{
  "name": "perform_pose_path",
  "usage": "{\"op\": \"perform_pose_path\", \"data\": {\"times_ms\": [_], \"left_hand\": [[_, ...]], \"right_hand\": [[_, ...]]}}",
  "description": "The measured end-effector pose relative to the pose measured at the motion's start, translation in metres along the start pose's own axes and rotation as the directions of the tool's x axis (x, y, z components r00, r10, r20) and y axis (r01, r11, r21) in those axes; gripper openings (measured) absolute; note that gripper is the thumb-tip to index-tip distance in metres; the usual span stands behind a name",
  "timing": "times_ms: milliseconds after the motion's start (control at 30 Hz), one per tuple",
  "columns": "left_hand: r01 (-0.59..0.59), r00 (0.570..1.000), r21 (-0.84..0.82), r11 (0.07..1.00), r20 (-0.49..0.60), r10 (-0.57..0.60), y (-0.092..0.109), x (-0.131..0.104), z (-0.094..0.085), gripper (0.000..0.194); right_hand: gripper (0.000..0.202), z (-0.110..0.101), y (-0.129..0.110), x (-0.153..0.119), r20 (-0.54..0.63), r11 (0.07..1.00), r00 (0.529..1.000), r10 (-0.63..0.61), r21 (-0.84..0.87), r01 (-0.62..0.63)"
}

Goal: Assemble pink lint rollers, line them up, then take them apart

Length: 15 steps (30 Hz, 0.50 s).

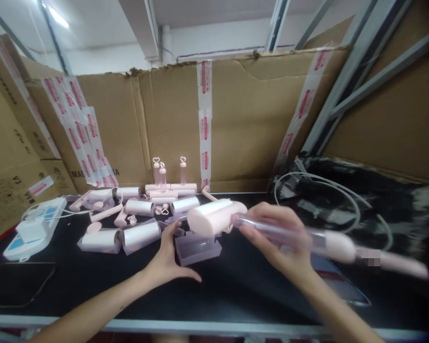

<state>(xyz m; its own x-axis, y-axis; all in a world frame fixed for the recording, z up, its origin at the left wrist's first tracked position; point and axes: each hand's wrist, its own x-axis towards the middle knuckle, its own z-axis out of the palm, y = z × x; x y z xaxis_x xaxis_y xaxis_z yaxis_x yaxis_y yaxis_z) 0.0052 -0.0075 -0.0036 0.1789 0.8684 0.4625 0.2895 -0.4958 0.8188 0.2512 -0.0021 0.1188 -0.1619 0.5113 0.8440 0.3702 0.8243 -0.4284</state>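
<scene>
Near the middle of the black table, my left hand [169, 264] is spread, thumb apart from the fingers, beside an open clear purple-tinted tray [198, 250]. Nothing shows in its grasp. My right hand [284, 236] is closed around a long translucent pink tube [271, 229] with a pale pink end piece [339, 246], blurred and pointing right. Just left of its fingertips is a pale pink cylinder [214, 216], lying above and behind the tray. Whether the cylinder touches the tube's tip I cannot tell.
Several white rolls in clear boxes [141, 236] lie left of centre. Small heart-topped tubes [183, 171] stand at the back by the cardboard wall [250, 124]. A power strip [37, 228] and dark phone [19, 284] are at left; a tablet-like device [339, 281] and white cables [353, 205] at right.
</scene>
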Motion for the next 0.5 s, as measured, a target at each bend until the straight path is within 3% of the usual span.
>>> {"op": "perform_pose_path", "data": {"times_ms": [67, 133, 233, 267, 333, 400, 433, 500], "left_hand": [[0.003, 1.0, -0.15, 0.989, -0.003, -0.003, 0.017, -0.001, -0.007, 0.111], [0.068, 0.998, -0.291, 0.954, 0.025, -0.063, 0.039, 0.0, -0.013, 0.088], [0.245, 0.964, -0.42, 0.874, 0.202, -0.173, 0.069, 0.007, -0.016, 0.066], [0.319, 0.94, -0.453, 0.832, 0.267, -0.214, 0.076, 0.01, -0.016, 0.06], [0.418, 0.901, -0.485, 0.768, 0.332, -0.28, 0.085, 0.013, -0.014, 0.051], [0.406, 0.909, -0.453, 0.793, 0.288, -0.301, 0.088, 0.014, -0.012, 0.046], [0.377, 0.923, -0.413, 0.829, 0.247, -0.297, 0.087, 0.013, -0.012, 0.046], [0.319, 0.946, -0.295, 0.901, 0.158, -0.284, 0.083, 0.011, -0.012, 0.05]], "right_hand": [[0.014, -0.005, -0.004, -0.007, 0.19, 0.994, 0.976, -0.105, 0.012, 0.105], [0.013, -0.005, -0.007, -0.014, 0.34, 0.961, 0.9, -0.272, 0.053, 0.27], [0.018, 0.001, -0.007, -0.017, 0.539, 0.889, 0.736, -0.41, 0.059, 0.453], [0.019, 0.002, -0.005, -0.016, 0.568, 0.895, 0.732, -0.377, 0.021, 0.445], [0.018, 0.001, 0.005, -0.011, 0.5, 0.943, 0.833, -0.236, -0.089, 0.32], [0.021, -0.007, 0.016, -0.004, 0.324, 0.972, 0.938, -0.127, -0.149, 0.183], [0.028, -0.012, 0.02, 0.0, 0.219, 0.983, 0.972, -0.09, -0.139, 0.122], [0.046, -0.022, 0.021, 0.004, 0.089, 1.0, 0.996, -0.011, -0.01, 0.012]]}}
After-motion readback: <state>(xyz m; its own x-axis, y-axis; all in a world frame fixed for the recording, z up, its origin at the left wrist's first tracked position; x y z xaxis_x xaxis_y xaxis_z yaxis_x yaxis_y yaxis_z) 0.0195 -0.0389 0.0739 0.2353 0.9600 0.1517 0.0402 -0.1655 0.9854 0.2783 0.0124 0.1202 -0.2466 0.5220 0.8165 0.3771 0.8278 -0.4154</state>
